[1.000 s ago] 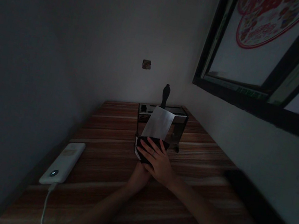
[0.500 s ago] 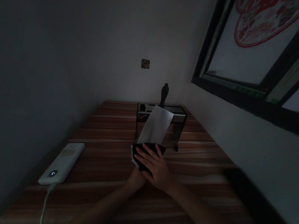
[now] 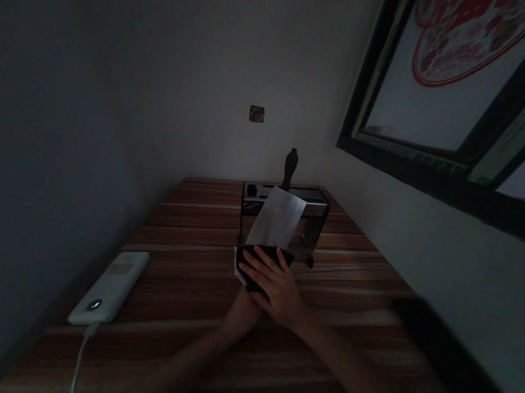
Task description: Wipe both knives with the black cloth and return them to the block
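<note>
My right hand (image 3: 277, 288) lies with its fingers spread flat on top of a black piece (image 3: 259, 255), perhaps cloth, with a pale edge at its left. Beneath it is my left hand (image 3: 245, 309), its fingers hidden under the black piece and the right hand. A flat, pale grey rectangular sheet (image 3: 278, 216) with a metallic sheen, like a cleaver blade, sticks out from under the black piece and tilts up, away from me. Behind the sheet stands a knife rack (image 3: 316, 196), from whose top a dark knife handle (image 3: 290, 164) rises.
A white power bank (image 3: 118, 283) with a cable (image 3: 81, 354) lies on the left of the striped wooden table (image 3: 184, 237). At the right edge is a long black object (image 3: 448, 351). Walls border both sides, with a dark-framed window (image 3: 417, 153) at the right.
Both hands and the black piece have shifted very slightly up and right in the view, as has the scene. The hold looks the same.
</note>
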A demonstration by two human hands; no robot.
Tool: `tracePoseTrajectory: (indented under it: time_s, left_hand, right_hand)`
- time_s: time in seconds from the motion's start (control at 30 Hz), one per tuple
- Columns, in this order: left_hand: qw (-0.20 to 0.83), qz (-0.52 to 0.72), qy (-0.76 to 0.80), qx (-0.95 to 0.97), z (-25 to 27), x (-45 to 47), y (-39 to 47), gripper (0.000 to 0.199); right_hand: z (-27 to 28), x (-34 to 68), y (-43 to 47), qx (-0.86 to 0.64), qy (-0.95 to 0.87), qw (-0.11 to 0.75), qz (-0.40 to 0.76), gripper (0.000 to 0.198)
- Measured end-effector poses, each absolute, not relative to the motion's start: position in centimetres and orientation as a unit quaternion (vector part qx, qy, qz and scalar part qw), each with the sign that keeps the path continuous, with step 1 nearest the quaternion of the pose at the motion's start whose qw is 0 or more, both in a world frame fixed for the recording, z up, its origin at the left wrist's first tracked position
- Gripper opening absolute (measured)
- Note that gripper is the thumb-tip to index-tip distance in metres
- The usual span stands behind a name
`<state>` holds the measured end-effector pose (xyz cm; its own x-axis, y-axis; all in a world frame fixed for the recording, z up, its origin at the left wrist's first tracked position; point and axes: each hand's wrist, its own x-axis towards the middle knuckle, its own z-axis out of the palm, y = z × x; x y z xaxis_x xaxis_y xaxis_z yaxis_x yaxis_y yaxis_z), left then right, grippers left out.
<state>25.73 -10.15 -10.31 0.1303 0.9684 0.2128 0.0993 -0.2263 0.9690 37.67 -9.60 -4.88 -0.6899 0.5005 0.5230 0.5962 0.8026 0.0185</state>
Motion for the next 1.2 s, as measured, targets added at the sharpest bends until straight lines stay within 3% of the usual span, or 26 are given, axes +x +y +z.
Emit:
tracePoseTrajectory:
  time_s: [0.13, 0.3, 0.67, 1.2]
  left_hand:
    - [0.442, 0.440, 0.467, 0.627, -9.5, 25.9, -10.4, 0.020]
    - [0.413, 0.439, 0.475, 0.641, -8.8, 25.9, -10.5, 0.029]
    - [0.392, 0.409, 0.501, 0.654, -8.6, 25.9, -10.7, 0.008]
    - [0.413, 0.408, 0.492, 0.649, -8.4, 25.9, -10.8, 0.009]
  right_hand:
    - [-3.9, 37.7, -8.7, -0.320, -0.901, 0.270, -0.115, 0.048]
    - [-2.4, 37.9, -7.2, -0.349, -0.881, 0.288, -0.137, 0.048]
    - [1.0, 38.8, -3.6, -0.390, -0.834, 0.349, -0.173, 0.049]
    - [2.1, 38.4, -2.5, -0.421, -0.805, 0.375, -0.186, 0.052]
